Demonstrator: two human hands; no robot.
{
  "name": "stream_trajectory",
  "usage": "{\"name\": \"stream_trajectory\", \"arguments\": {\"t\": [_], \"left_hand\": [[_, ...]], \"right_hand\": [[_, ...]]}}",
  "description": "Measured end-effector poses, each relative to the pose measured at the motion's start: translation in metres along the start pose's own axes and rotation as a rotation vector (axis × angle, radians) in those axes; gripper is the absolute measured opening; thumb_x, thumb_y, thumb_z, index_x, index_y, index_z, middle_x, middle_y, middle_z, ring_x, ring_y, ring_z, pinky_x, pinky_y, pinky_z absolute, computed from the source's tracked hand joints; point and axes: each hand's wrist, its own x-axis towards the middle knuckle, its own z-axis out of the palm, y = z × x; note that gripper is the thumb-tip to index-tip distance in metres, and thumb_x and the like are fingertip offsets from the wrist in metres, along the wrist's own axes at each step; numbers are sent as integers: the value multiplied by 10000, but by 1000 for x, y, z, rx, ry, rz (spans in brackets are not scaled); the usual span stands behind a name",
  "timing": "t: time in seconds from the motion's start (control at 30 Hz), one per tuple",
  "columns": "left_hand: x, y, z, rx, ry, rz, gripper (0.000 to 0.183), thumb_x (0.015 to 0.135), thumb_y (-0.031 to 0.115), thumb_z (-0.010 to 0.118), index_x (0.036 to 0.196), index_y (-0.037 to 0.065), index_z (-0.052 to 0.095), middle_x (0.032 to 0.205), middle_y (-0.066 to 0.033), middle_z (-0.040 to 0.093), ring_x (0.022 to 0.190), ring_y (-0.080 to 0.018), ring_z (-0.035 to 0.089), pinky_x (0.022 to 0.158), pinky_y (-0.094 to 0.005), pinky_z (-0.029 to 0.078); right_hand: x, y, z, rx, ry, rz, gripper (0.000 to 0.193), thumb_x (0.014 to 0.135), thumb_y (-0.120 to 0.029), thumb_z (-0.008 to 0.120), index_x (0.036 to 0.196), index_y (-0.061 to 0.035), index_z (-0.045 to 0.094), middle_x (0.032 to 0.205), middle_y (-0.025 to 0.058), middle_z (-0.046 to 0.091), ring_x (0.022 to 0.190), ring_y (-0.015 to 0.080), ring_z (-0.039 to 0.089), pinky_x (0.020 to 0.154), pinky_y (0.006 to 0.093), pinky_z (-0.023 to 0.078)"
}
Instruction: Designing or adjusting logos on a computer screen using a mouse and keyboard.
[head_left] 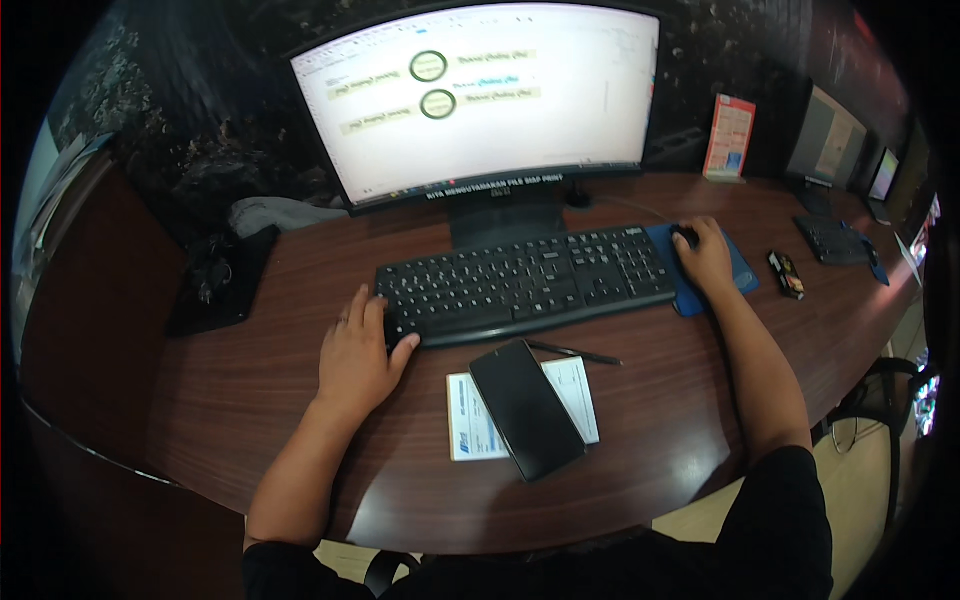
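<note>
The left hand (355,350) lies flat and relaxed, gripping nothing, fingertips on the black keyboard's (525,282) left end mid-bench (230,400). The right hand (705,255) cups the mouse (684,236) on the blue pad (740,272) beside it.

A black smartphone (527,408) lies face up on a white paper slip (470,425) near the front edge of the dark wooden desk (230,400), with a black pen (575,352) just behind it. A small dark packet (786,274) sits to the right. An orange-red card (729,137) stands upright at the back, and dark cloth (215,285) is heaped at the left.
</note>
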Motion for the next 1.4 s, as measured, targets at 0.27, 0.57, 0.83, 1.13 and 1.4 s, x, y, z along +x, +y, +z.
{"name": "stream_trajectory", "arguments": {"t": [0.27, 0.57, 0.83, 1.13, 1.4], "left_hand": [[70, 83, 19, -110, -16, 461, 479, 983, 268, 621, 1365, -18, 570, 1448, -209, 548, 1381, -385, 475, 1146, -490, 364], [111, 136, 30, -247, -48, 493, 687, 977, 359, 647, 1507, -3, 400, 1430, -241, 549, 1423, -388, 432, 1208, -519, 274], [31, 31, -10, -105, 17, 201, 763, 950, 392, 676, 1525, 7, 353, 1492, -249, 477, 1439, -431, 397, 1199, -547, 274], [-7, -15, 1, -260, -294, -220, 994, 921, 575, 651, 1597, 7, 194, 1506, -320, 440, 1426, -439, 420, 1176, -614, 282], [-7, -23, 9, -253, -315, -190, 1001, 927, 606, 618, 1598, 11, 173, 1503, -308, 436, 1429, -435, 417, 1171, -646, 285]], "right_hand": [[1, -19, -6, -156, 40, 16, 494, 856, -327, 750, 1288, -117, 638, 1312, 136, 608, 1207, 358, 593, 1001, 484, 486], [-3, -10, -7, -8, 4, 27, 422, 868, -268, 732, 1249, -102, 655, 1293, 131, 614, 1172, 362, 602, 987, 477, 490], [-2, -20, -4, 49, 8, -77, 236, 871, -198, 715, 1069, -70, 719, 1208, 131, 650, 1115, 378, 627, 953, 440, 507], [-4, -20, -5, 111, -29, -149, 203, 864, -111, 709, 1057, -46, 707, 1171, 142, 656, 1105, 349, 647, 948, 408, 512], [-3, -18, -5, 46, -50, -92, 216, 872, -105, 707, 1076, -35, 708, 1213, 146, 649, 1175, 343, 629, 985, 388, 497]]}}
